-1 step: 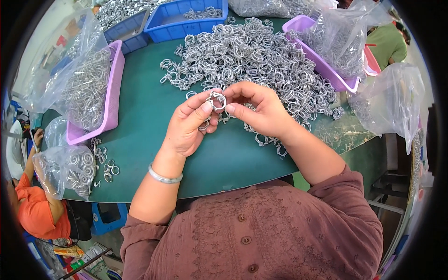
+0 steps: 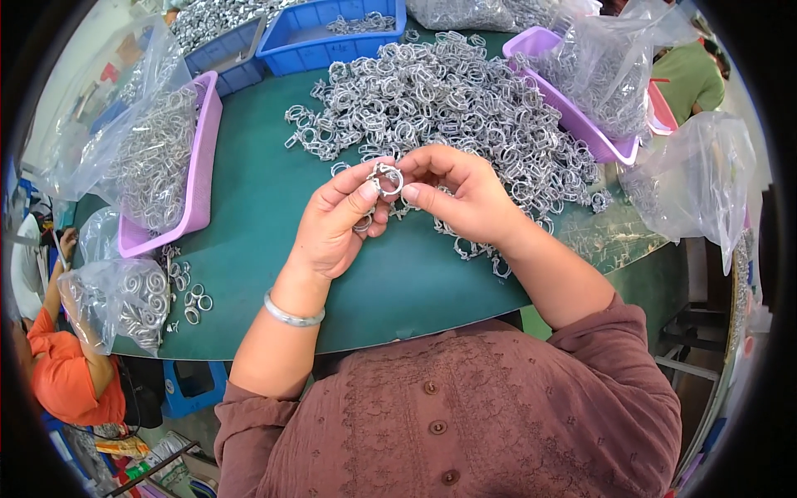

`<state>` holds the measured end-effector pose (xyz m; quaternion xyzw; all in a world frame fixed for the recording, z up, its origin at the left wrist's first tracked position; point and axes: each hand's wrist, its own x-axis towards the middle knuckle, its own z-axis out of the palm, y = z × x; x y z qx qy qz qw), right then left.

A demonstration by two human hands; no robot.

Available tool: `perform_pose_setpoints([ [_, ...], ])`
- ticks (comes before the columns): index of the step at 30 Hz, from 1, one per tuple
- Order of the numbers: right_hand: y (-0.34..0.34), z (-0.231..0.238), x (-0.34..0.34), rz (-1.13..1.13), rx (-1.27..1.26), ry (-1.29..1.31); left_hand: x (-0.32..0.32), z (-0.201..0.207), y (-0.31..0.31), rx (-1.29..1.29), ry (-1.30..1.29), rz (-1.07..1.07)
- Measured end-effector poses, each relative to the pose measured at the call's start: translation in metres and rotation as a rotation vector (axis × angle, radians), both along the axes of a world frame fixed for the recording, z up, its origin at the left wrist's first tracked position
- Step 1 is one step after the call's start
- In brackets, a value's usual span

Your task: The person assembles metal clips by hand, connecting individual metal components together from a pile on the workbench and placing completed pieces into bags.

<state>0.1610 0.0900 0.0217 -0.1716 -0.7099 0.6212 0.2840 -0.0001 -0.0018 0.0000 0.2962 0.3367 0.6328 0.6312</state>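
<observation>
My left hand (image 2: 332,220) pinches a silver-grey metal ring piece (image 2: 400,184) with small knobs on one side, between thumb and forefinger. A second ring piece (image 2: 363,222) sits lower, against its curled fingers. From the right, my right hand (image 2: 465,191) closes its thumb and forefinger on the edge of the upper ring; its exact contact is partly hidden. Just beyond both hands lies a large heap of similar metal ring pieces (image 2: 440,100), spread over the green tabletop (image 2: 249,199).
A pink-purple basket (image 2: 212,141) with bagged metal parts stands at left, another purple basket (image 2: 573,124) at right. Blue bins (image 2: 328,54) are at the back. A bag of spiral parts (image 2: 137,303) and loose rings (image 2: 195,303) lie near left. A person in orange (image 2: 70,373) is beyond.
</observation>
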Motion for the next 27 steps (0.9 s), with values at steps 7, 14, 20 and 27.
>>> perform_pose_setpoints([
  [7,0.0006,-0.0001,-0.0007,0.050,-0.271,0.065,-0.0015,-0.0007,-0.0013,-0.020,0.030,-0.026],
  [14,0.0015,0.0008,-0.0001,0.077,-0.383,0.092,0.0003,0.0013,-0.0010,-0.032,0.047,-0.028],
  [20,0.0019,0.0008,-0.0002,0.075,-0.451,0.102,0.0012,0.0010,-0.0005,-0.036,0.059,-0.026],
  [27,0.0039,0.0026,0.0004,0.090,-0.472,0.055,0.0005,0.0023,-0.0003,-0.050,0.063,-0.027],
])
